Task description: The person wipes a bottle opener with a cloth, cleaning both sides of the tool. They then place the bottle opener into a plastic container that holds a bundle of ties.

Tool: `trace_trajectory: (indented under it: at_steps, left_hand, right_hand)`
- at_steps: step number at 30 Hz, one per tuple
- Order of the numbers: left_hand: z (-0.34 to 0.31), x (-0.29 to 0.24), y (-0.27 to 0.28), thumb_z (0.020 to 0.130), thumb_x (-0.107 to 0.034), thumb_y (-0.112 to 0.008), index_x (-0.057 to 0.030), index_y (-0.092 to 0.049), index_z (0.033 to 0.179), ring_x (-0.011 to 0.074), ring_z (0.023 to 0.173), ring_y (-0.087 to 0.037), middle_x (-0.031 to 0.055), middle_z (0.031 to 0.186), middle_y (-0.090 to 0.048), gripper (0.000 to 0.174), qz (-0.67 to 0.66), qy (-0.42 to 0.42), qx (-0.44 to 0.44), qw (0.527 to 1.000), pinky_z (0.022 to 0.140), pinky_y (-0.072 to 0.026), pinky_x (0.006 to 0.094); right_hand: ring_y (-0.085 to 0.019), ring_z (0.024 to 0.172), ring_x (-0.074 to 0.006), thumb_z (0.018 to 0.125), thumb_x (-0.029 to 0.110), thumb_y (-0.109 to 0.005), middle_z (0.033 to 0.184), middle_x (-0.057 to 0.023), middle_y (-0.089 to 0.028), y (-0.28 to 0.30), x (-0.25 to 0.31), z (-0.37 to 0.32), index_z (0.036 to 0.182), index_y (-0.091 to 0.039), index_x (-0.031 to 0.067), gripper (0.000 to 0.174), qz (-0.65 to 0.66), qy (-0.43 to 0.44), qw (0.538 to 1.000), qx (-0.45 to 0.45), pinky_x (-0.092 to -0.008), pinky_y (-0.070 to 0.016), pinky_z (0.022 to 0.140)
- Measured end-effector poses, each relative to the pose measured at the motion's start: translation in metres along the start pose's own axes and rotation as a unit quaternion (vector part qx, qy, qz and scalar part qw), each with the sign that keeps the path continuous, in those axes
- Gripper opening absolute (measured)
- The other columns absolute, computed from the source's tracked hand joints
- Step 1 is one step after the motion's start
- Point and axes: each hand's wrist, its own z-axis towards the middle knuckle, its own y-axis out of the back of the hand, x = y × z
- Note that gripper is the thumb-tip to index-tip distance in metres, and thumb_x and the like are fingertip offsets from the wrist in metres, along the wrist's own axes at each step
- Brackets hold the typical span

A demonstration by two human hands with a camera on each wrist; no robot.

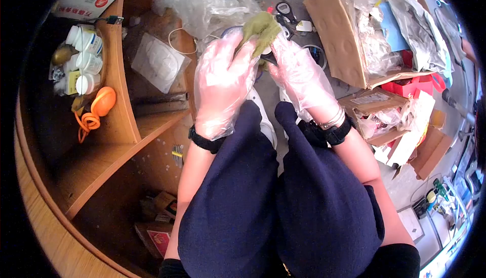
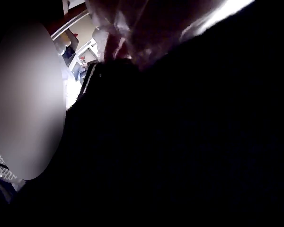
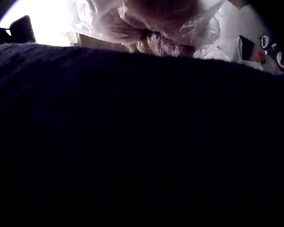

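Past near navy trousers: holding green cloth in grip of left hand and right hand; wipe slowly, evenly.

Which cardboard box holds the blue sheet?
The large box, upper right in the head view, with the blue sheet inside; the smaller box below it shows none.

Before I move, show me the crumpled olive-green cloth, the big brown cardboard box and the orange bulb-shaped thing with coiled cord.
Crumpled olive-green cloth [image 1: 260,29]: head view, middle folds.
Big brown cardboard box [image 1: 335,35]: head view, outer side wall.
Orange bulb-shaped thing [image 1: 104,101]: head view, rounded end.
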Motion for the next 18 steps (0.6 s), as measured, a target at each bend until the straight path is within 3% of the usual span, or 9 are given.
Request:
trace_trajectory:
  at_steps: [2, 4, 8, 10, 14, 16, 17, 18]
  left_hand:
    - [-0.006, 0.002, -0.005, 0.071, -0.009, -0.071, -0.0061, -0.069, 0.101, 0.0316, 0.098, -0.059, 0.0125, 0.109, -0.062, 0.03, 0.0, -0.002, -0.018, 1.0, 0.086, -0.0484, 0.041]
    - [-0.013, 0.003, -0.007, 0.072, -0.011, -0.071, -0.0063, -0.069, 0.102, 0.0323, 0.099, -0.059, 0.0124, 0.111, -0.062, 0.031, -0.105, 0.096, -0.061, 0.988, 0.086, -0.0484, 0.0418]
    - [-0.009, 0.005, -0.006, 0.072, -0.012, -0.071, -0.0065, -0.07, 0.101, 0.0328, 0.096, -0.06, 0.0115, 0.11, -0.063, 0.03, 0.005, 0.0, -0.021, 1.0, 0.085, -0.0487, 0.0433]
    - [-0.004, 0.004, -0.002, 0.072, -0.011, -0.073, -0.0043, -0.069, 0.097, 0.0336, 0.095, -0.06, 0.0134, 0.108, -0.063, 0.025, 0.01, -0.01, -0.024, 1.0, 0.084, -0.0486, 0.0436]
    - [-0.01, 0.009, -0.002, 0.073, -0.01, -0.074, -0.0023, -0.067, 0.092, 0.0344, 0.095, -0.06, 0.0152, 0.107, -0.063, 0.022, 0.009, -0.01, -0.035, 0.999, 0.082, -0.0484, 0.0442]
    - [-0.01, 0.01, -0.005, 0.071, -0.012, -0.074, -0.006, -0.069, 0.094, 0.0331, 0.094, -0.059, 0.0122, 0.109, -0.063, 0.024, 0.008, -0.012, -0.045, 0.999, 0.082, -0.0478, 0.0435]
    - [-0.01, 0.01, -0.005, 0.069, -0.013, -0.073, -0.0097, -0.07, 0.095, 0.0319, 0.093, -0.059, 0.0092, 0.112, -0.064, 0.026, 0.007, -0.012, -0.054, 0.998, 0.083, -0.0472, 0.0428]
    - [-0.01, 0.009, -0.005, 0.069, -0.013, -0.073, -0.0097, -0.07, 0.095, 0.0319, 0.093, -0.059, 0.0092, 0.112, -0.064, 0.026, 0.007, -0.011, -0.054, 0.998, 0.083, -0.0472, 0.0428]
  right_hand:
    - [-0.057, 0.099, -0.0355, 0.086, 0.014, -0.057, 0.11, -0.0213, -0.059, 0.001, 0.0, 0.003, 0.125, -0.048, -0.0057, 0.045, -0.001, 0.013, 1.0, -0.02, -0.0401, -0.0469, 0.089]
    - [-0.057, 0.098, -0.0357, 0.088, 0.013, -0.055, 0.11, -0.0209, -0.059, 0.001, 0.002, 0.004, 0.122, -0.051, -0.003, 0.038, 0.071, -0.055, 0.996, 0.022, -0.0398, -0.0473, 0.086]
    - [-0.057, 0.09, -0.0368, 0.093, 0.017, -0.05, 0.101, -0.0216, -0.06, 0.004, 0.006, 0.004, 0.115, -0.055, -0.0013, 0.029, 0.181, -0.089, 0.98, -0.002, -0.0398, -0.0472, 0.079]
    - [-0.054, 0.115, -0.0314, 0.084, 0.018, -0.064, 0.132, -0.0195, -0.051, 0.008, 0.001, 0.0, 0.132, -0.045, -0.0016, 0.055, 0.085, -0.105, 0.985, 0.105, -0.0371, -0.0442, 0.097]
    - [-0.052, 0.118, -0.0303, 0.085, 0.019, -0.064, 0.135, -0.0192, -0.049, 0.011, 0.002, 0.002, 0.134, -0.044, -0.0011, 0.056, 0.057, -0.078, 0.993, 0.065, -0.0367, -0.0426, 0.098]
    - [-0.051, 0.121, -0.0293, 0.086, 0.019, -0.063, 0.137, -0.0187, -0.048, 0.018, 0.006, 0.008, 0.134, -0.043, -0.0012, 0.056, 0.13, -0.217, 0.947, 0.197, -0.036, -0.0415, 0.1]
    - [-0.051, 0.121, -0.0293, 0.086, 0.019, -0.063, 0.137, -0.0187, -0.048, 0.015, 0.005, 0.006, 0.134, -0.043, -0.0012, 0.056, 0.13, -0.218, 0.947, 0.198, -0.036, -0.0415, 0.1]
    - [-0.051, 0.12, -0.0292, 0.086, 0.019, -0.063, 0.137, -0.0186, -0.048, 0.009, 0.003, 0.002, 0.135, -0.043, -0.001, 0.056, 0.094, -0.138, 0.975, 0.145, -0.0359, -0.0417, 0.099]
